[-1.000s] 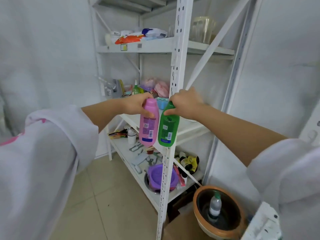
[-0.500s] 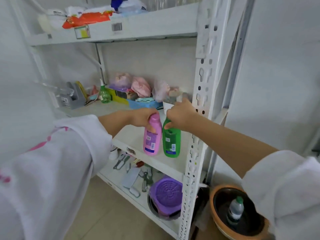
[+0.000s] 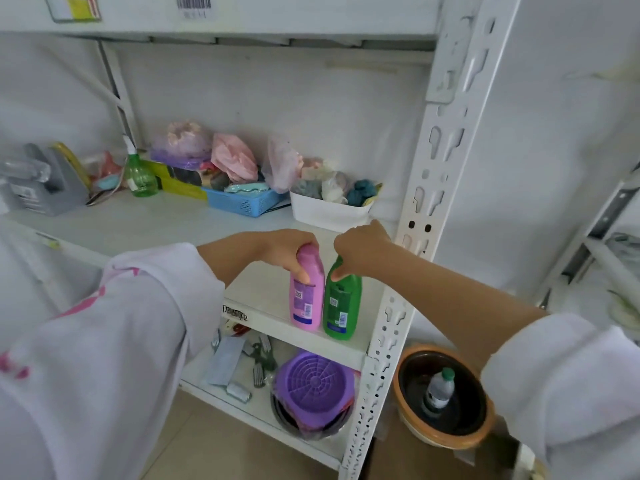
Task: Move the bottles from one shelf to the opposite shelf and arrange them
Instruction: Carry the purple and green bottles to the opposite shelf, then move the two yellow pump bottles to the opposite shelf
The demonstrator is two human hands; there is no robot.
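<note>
- the left hand (image 3: pixel 282 249) grasps the top of the pink bottle (image 3: pixel 306 292), fingers wrapped over its cap and thumb down the front.
- the right hand (image 3: pixel 362 251) grips the neck of the green bottle (image 3: pixel 341 308), thumb and fingers pinched around its top.
- both bottles stand upright, side by side and touching, near the front edge of the middle shelf (image 3: pixel 173 223), close to the right post (image 3: pixel 415 216).
- whether their bases rest fully on the shelf cannot be told, though they look set down.
- both bottles show back labels with barcodes facing the camera.
- at the back of the same shelf sit a white bin (image 3: pixel 329 211) of small items, a blue basket (image 3: pixel 242 202), plastic bags (image 3: pixel 232 157) and a green spray bottle (image 3: pixel 140 176).
- the shelf below holds a purple strainer (image 3: pixel 313 388) in a dark bowl, with cutlery (image 3: pixel 259 358) beside it.
- on the floor to the right, a brown pot (image 3: pixel 446 434) holds a small clear bottle (image 3: pixel 440 388) with a green cap.
- white sleeves cover both arms to the forearm.
</note>
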